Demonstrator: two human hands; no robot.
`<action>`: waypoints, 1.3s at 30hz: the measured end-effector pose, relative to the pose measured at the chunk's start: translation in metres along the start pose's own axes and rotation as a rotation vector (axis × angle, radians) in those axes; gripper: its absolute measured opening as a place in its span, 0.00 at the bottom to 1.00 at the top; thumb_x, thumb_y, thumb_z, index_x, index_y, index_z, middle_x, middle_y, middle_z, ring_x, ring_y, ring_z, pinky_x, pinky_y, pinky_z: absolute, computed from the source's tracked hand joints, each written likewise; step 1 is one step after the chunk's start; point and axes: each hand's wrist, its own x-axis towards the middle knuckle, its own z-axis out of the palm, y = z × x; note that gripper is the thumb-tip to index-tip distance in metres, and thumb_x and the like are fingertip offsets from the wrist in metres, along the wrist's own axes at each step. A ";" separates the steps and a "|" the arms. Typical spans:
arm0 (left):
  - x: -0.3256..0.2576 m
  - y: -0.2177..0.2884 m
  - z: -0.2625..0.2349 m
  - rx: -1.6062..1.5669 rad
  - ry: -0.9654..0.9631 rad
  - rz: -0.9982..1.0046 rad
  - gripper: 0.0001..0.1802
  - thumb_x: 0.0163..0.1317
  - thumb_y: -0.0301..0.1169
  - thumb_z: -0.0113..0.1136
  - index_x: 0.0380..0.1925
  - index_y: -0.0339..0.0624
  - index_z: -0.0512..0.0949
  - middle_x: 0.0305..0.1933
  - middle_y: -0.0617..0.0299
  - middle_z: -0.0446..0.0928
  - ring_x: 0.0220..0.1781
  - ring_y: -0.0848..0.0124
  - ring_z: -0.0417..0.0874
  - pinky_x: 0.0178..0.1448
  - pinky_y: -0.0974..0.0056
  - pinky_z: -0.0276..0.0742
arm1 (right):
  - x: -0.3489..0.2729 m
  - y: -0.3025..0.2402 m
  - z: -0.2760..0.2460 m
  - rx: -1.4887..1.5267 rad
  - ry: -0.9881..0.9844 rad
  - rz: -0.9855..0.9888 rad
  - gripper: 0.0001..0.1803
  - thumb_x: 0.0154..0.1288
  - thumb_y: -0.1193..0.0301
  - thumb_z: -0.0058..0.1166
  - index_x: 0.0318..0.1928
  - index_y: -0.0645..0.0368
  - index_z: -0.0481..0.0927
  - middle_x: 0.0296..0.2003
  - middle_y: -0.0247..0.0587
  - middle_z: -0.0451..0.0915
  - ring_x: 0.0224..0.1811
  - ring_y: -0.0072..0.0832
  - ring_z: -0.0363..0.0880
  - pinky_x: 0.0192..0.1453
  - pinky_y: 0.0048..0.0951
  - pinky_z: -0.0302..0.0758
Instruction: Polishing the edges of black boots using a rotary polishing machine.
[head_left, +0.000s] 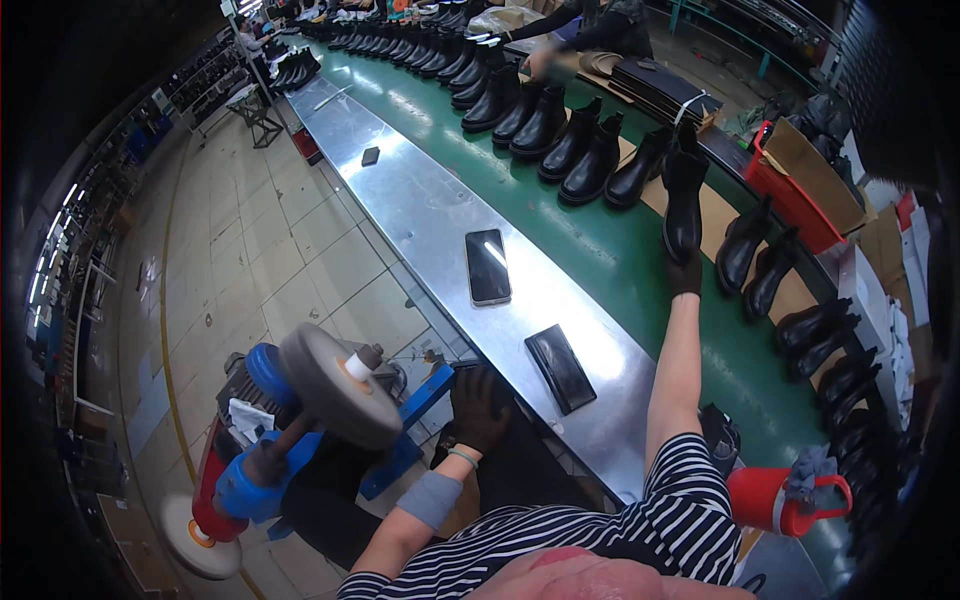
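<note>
Nearest, by the person's lap: a buffing machine with a grey wheel (340,385) on a blue and red housing, a second pale wheel low at the left. Left hand (478,408), dark-gloved, rests with fingers spread against the near edge of the steel bench (420,200); it holds nothing, palm down. A grey band sits on that forearm.

On the bench, a flat black wallet-like case (561,367), then a phone (488,266) face up, well apart from either hand. A red jug (768,498) with a grey rag stuffed in its mouth stands at the right, just beside the striped sleeve.

Right hand (685,272), also gloved, is stretched out over the green conveyor (620,250) and closed about the sole end of a black ankle boot (684,200), which stands up off the belt, shaft pointing away. Whether the boot's far end touches the belt cannot be told.

Handling, as judged: the boot looks moderately light; sole and heel stiff, upper leather soft enough to buckle, surface glossy and likely to slide under a glove and to mark if scuffed. Best hold appears to be the heel and sole block, as now, or fingers inside the shaft opening; the polished upper is best left untouched.

Farther along: a row of black boots (560,140) in pairs on the belt, more at the right edge, a red crate (790,200) of cardboard, another worker's sleeve at the far end.
</note>
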 end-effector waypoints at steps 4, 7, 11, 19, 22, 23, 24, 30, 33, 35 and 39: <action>-0.010 -0.001 -0.003 0.005 -0.026 -0.016 0.40 0.46 0.42 0.61 0.62 0.42 0.63 0.67 0.49 0.58 0.71 0.46 0.52 0.71 0.46 0.48 | -0.061 -0.053 0.037 0.253 -0.294 0.129 0.36 0.55 0.74 0.60 0.65 0.64 0.62 0.59 0.47 0.71 0.60 0.41 0.70 0.67 0.45 0.64; -0.027 -0.021 0.002 -0.142 0.060 0.039 0.35 0.56 0.40 0.57 0.64 0.44 0.62 0.69 0.51 0.58 0.72 0.50 0.52 0.74 0.48 0.44 | -0.107 -0.107 0.137 -0.110 -0.667 -0.191 0.37 0.54 0.65 0.55 0.65 0.62 0.62 0.60 0.49 0.69 0.62 0.46 0.68 0.64 0.48 0.68; -0.055 -0.047 0.000 -1.373 0.015 -0.268 0.26 0.70 0.37 0.38 0.65 0.40 0.62 0.70 0.52 0.58 0.73 0.58 0.55 0.76 0.58 0.43 | -0.132 -0.039 0.164 0.280 -0.566 0.493 0.23 0.57 0.63 0.55 0.52 0.61 0.75 0.47 0.43 0.78 0.51 0.37 0.77 0.57 0.41 0.74; -0.079 -0.069 -0.104 0.151 -0.367 -0.223 0.17 0.62 0.35 0.46 0.49 0.42 0.73 0.60 0.49 0.68 0.55 0.56 0.74 0.54 0.57 0.70 | -0.364 0.100 0.317 -0.524 -1.170 0.653 0.21 0.62 0.59 0.53 0.49 0.61 0.78 0.38 0.36 0.80 0.38 0.24 0.77 0.48 0.25 0.73; -0.103 -0.132 -0.057 -0.107 0.043 -0.143 0.16 0.62 0.32 0.48 0.48 0.42 0.76 0.58 0.49 0.71 0.51 0.60 0.78 0.51 0.57 0.76 | -0.400 0.138 0.326 -0.352 -1.295 0.173 0.23 0.68 0.57 0.47 0.54 0.60 0.74 0.44 0.38 0.79 0.43 0.23 0.77 0.51 0.26 0.73; -0.098 -0.132 -0.047 -0.970 0.236 -0.526 0.19 0.67 0.31 0.41 0.57 0.43 0.68 0.61 0.54 0.69 0.58 0.63 0.73 0.59 0.61 0.69 | -0.403 0.125 0.331 -0.100 -1.140 0.739 0.24 0.70 0.56 0.44 0.56 0.61 0.72 0.46 0.39 0.78 0.46 0.25 0.76 0.54 0.27 0.72; -0.093 -0.130 -0.037 -1.845 0.426 -0.895 0.22 0.72 0.31 0.33 0.65 0.45 0.60 0.64 0.59 0.67 0.64 0.66 0.68 0.68 0.65 0.62 | -0.402 0.111 0.333 0.156 -0.893 1.265 0.25 0.71 0.56 0.41 0.59 0.61 0.70 0.48 0.40 0.77 0.48 0.26 0.76 0.56 0.27 0.71; -0.119 -0.232 0.032 -1.010 0.297 -0.474 0.24 0.69 0.37 0.42 0.63 0.43 0.64 0.64 0.54 0.67 0.66 0.61 0.66 0.68 0.62 0.59 | -0.410 0.161 0.362 0.279 -1.047 1.390 0.32 0.72 0.48 0.34 0.62 0.63 0.66 0.58 0.44 0.72 0.59 0.32 0.72 0.65 0.34 0.65; -0.116 -0.213 0.035 -0.287 0.088 -0.425 0.22 0.67 0.33 0.45 0.61 0.41 0.66 0.63 0.53 0.68 0.65 0.60 0.68 0.68 0.60 0.60 | -0.413 0.187 0.348 0.065 -0.919 1.347 0.35 0.70 0.46 0.37 0.68 0.56 0.59 0.62 0.39 0.68 0.62 0.29 0.68 0.66 0.30 0.64; -0.134 -0.258 0.048 -0.546 0.167 -0.530 0.22 0.67 0.33 0.46 0.61 0.40 0.65 0.61 0.53 0.70 0.60 0.61 0.72 0.64 0.60 0.64 | -0.434 0.192 0.381 0.096 -1.085 1.265 0.36 0.70 0.45 0.37 0.68 0.56 0.59 0.62 0.39 0.68 0.62 0.29 0.68 0.65 0.31 0.64; -0.145 -0.278 0.063 -1.139 0.391 -0.651 0.22 0.68 0.34 0.44 0.61 0.40 0.63 0.61 0.53 0.70 0.56 0.63 0.75 0.60 0.62 0.68 | -0.440 0.197 0.394 0.068 -1.209 1.164 0.38 0.69 0.42 0.36 0.68 0.55 0.59 0.63 0.39 0.68 0.62 0.29 0.69 0.65 0.32 0.64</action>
